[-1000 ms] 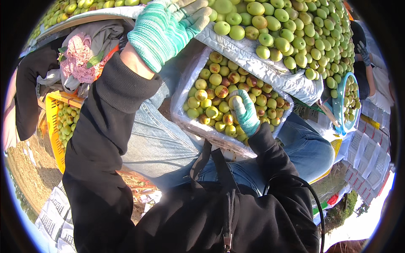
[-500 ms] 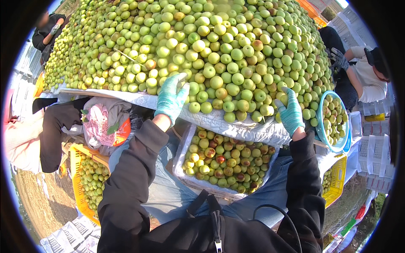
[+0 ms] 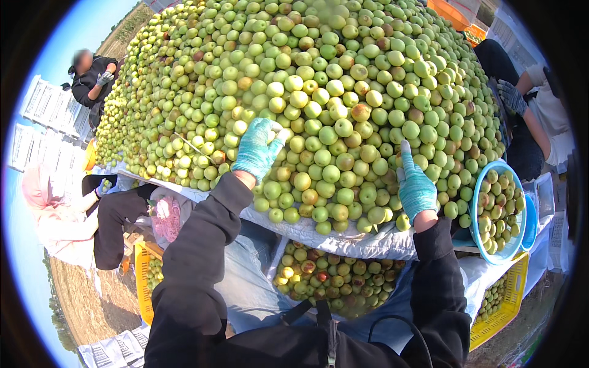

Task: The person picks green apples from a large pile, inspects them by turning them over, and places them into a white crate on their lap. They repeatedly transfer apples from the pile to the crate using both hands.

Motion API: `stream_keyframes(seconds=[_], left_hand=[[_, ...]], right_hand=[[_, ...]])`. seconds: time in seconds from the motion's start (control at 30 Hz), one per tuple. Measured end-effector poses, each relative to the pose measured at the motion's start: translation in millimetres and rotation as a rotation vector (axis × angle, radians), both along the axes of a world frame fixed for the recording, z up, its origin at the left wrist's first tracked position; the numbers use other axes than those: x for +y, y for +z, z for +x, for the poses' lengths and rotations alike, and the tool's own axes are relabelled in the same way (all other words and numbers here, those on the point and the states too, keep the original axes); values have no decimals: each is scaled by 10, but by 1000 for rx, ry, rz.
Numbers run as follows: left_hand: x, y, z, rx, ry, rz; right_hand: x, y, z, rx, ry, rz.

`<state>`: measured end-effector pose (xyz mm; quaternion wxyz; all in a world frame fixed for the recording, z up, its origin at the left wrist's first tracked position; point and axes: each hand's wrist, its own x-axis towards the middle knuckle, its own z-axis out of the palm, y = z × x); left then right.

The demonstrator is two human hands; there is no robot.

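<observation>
A large heap of green jujubes [image 3: 331,122], some with brown-red patches, fills the space in front of me. My left hand [image 3: 259,149], in a turquoise knit glove with pale fingertips, rests on the near slope of the heap. Its fingers are loosely bent, thumb a little apart, with no fruit visible in them. Farther right, my right hand [image 3: 418,187] wears a matching glove. Its index finger points forward onto the jujubes and the thumb is apart; the other fingers are partly hidden. Between my knees sits a lined crate of browner jujubes [image 3: 337,279].
A blue basin [image 3: 524,211] of blotched jujubes stands at the right edge. Yellow crates [image 3: 514,306] flank my legs. White cloth [image 3: 380,242] borders the heap. Co-workers sit around it: one in pink [image 3: 61,230], one in black [image 3: 92,80], one in white at right [image 3: 543,116].
My view has tilted up and shifted left, showing more of the heap and the people at left. Both hands have moved farther onto the jujubes; my left fingers are more bent.
</observation>
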<state>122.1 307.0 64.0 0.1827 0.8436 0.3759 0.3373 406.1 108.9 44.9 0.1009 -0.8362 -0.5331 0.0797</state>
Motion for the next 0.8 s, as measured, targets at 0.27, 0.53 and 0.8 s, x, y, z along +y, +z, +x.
stream_keyframes(seconds=[0.27,0.53,0.8], left_hand=[[1091,592,709,119,140,-139],[1570,883,1463,310,160,-129],[1094,679,1885,768,-503,189]], right_hand=[[102,247,12,167,-91,181],[52,244,33,238,-155,452],[80,219,19,267,-44,550]])
